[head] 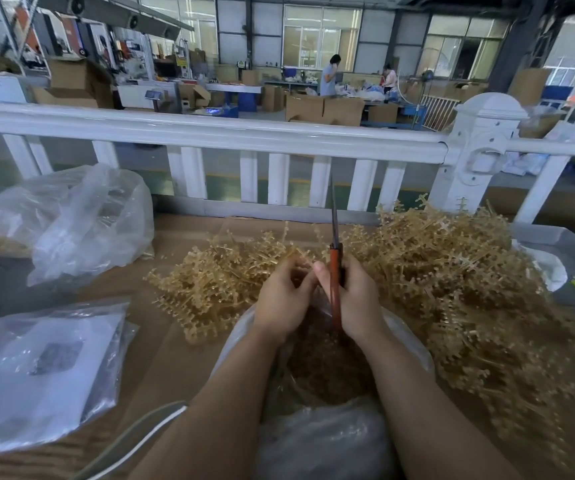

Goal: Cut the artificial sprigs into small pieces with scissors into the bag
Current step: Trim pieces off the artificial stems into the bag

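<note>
Scissors point(334, 271) stand blade-up in the right hand point(355, 299), whose fingers curl round the orange handles, directly above the open bag point(314, 393). The left hand point(281, 296), also above the bag, pinches a sprig drawn from the heap of artificial sprigs point(435, 271) just behind the bag. Likely trouble: the two hands nearly touch, so a hasty snip could nick the left fingertips, and pieces cut beyond the bag's mouth would fall onto the table point(161, 358). Behind the bag the white railing point(210, 129) closes off reach. Left of the bag lie other plastic bags point(81, 220), leaving a strip of bare cardboard for movement.
</note>
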Tool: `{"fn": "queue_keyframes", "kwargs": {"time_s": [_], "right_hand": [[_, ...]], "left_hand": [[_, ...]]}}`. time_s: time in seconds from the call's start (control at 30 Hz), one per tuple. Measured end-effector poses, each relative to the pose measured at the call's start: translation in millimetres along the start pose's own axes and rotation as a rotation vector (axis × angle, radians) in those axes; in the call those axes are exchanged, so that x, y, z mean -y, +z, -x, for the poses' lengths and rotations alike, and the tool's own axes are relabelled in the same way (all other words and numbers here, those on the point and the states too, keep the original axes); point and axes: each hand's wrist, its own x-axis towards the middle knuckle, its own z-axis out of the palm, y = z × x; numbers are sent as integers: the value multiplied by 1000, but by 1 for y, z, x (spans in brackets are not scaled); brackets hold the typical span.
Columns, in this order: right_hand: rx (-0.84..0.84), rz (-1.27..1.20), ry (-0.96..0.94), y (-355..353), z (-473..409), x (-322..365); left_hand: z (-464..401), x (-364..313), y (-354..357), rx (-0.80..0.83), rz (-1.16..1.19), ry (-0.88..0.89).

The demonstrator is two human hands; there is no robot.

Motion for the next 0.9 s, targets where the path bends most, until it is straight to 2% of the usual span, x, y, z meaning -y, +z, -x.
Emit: {"fn": "queue_keyframes", "kwargs": {"time_s": [0.13,0.27,0.47,0.6,0.77,0.9], "right_hand": [[-23,44,-37,4,-16,-8],[7,65,-15,7,-24,-5],[2,97,57,2,-18,8],[-33,15,130,-7,-10,21],[-59,-300,239,-20,-1,38],[18,-453,276,-30,5,44]], "left_hand": [[-16,-3,3,-14,79,-34],[-31,-9,2,-2,120,-214],[-30,-18,-6,-99,397,-383],[-17,-15,-15,-83,438,-250],[-12,-21,-28,37,470,-133],[-9,-32,-35,148,487,-78]]}}
